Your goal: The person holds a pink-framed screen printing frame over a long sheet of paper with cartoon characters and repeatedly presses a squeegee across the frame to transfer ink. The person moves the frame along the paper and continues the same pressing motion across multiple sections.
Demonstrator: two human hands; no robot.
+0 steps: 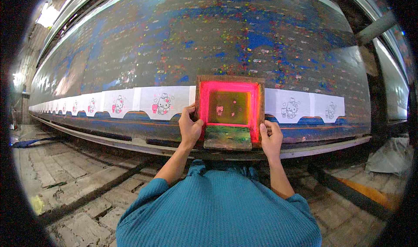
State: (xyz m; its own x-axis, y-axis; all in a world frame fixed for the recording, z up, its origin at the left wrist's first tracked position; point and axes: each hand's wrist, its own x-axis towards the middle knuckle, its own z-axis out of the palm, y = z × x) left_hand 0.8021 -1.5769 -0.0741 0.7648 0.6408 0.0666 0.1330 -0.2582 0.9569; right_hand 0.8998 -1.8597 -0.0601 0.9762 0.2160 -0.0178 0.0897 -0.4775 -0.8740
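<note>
Fingers [187,112] of the left hand [190,127] are clasping the left side rail of a wooden-framed printing screen [229,110], while the right hand [272,139] is holding the opposite rail between its thumb and bent fingers; how far the fingertips are wrapping underneath is hidden from view. The screen is sitting between the two hands, directly in front of the person's teal top [217,203], so it is lying to the right of the left fingers and to the left of the right ones. Both hands are touching it, so neither is standing nearer, though the left is gripping slightly farther from the body. The side rails are running away from the person, crossing the row of white sheets [180,98] that is stretching left to right along the near side of the desk [170,64]. Just left of the screen, a cartoon print [163,104] is showing red parts, whereas the outline print [290,107] just right is seemingly bearing only dark lines. Whether the frame is lying fully flat is not showing clearly.
</note>
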